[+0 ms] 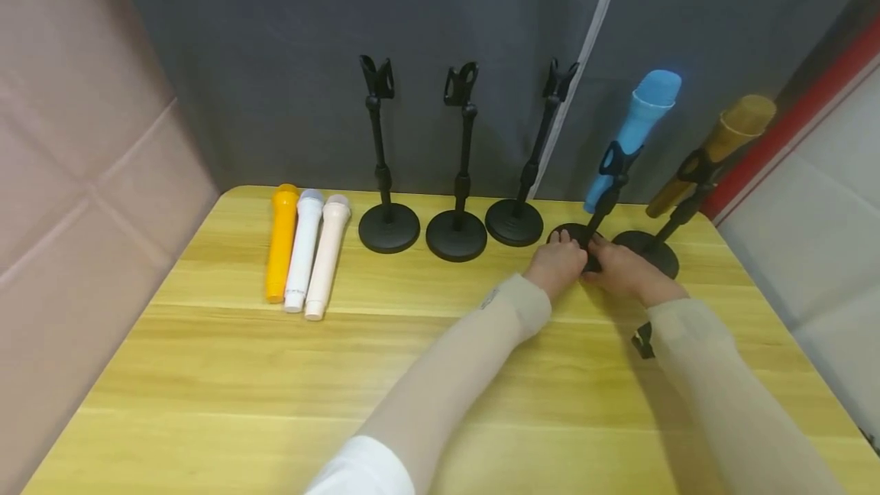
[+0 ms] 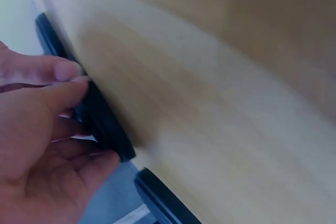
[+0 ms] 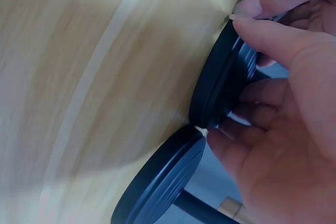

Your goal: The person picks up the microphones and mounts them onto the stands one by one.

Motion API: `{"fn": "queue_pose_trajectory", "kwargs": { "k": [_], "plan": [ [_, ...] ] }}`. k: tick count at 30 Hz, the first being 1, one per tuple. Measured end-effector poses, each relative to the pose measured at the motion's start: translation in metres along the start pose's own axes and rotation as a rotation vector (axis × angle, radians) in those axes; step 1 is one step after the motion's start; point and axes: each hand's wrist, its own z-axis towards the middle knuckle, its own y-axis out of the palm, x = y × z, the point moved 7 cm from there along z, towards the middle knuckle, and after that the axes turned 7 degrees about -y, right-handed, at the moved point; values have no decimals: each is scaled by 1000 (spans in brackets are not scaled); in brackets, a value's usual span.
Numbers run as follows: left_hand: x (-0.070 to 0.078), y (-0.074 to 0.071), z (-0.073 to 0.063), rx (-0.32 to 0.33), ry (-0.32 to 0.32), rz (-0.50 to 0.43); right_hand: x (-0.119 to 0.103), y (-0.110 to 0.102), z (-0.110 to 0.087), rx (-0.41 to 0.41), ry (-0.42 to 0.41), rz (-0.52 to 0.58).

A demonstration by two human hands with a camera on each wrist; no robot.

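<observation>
Both my hands are at the round black base of a microphone stand (image 1: 605, 201) whose clip carries a blue microphone (image 1: 632, 128). On the near left side of that base, my left hand (image 1: 555, 264) grips the rim. My right hand (image 1: 629, 272) holds the right side, thumb toward the other thumb. Seen from the left wrist, the base (image 2: 107, 121) lies between thumb and curled fingers. In the right wrist view the base edge (image 3: 215, 80) is flat on the wood, close beside a neighbouring base (image 3: 157, 177). The hands cover part of the base.
To the right, a second stand base (image 1: 649, 250) bears a gold microphone (image 1: 732, 132). Left of my hands stand three black stands with bare clips, the nearest with its base (image 1: 514, 222) close by. Orange (image 1: 281, 243), white (image 1: 303, 250) and pale pink (image 1: 328, 258) microphones lie at left.
</observation>
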Motion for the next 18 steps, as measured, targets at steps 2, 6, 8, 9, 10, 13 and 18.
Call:
{"fn": "queue_pose_trajectory", "kwargs": {
  "k": [2, 6, 8, 9, 10, 13, 18],
  "plan": [
    [0, 0, -4, -2, 2, -25, -1, 1, -1, -10, 22, 7],
    [-1, 0, -15, -8, 33, -65, -4, 5, -6, -20, 65, 30],
    [-1, 0, -21, -9, 48, -77, -7, 6, -10, -18, 73, 33],
    [-2, 0, -24, -7, 53, -80, -9, 6, -12, -13, 75, 35],
    [-3, -1, -28, 0, 53, -86, -11, 6, -14, -4, 74, 35],
    [-6, -5, -39, 33, 63, -97, -16, 2, -19, 26, 74, 28],
    [-16, -15, -62, 67, 90, -89, -26, -5, -29, 87, 65, 31]
  ]
}}
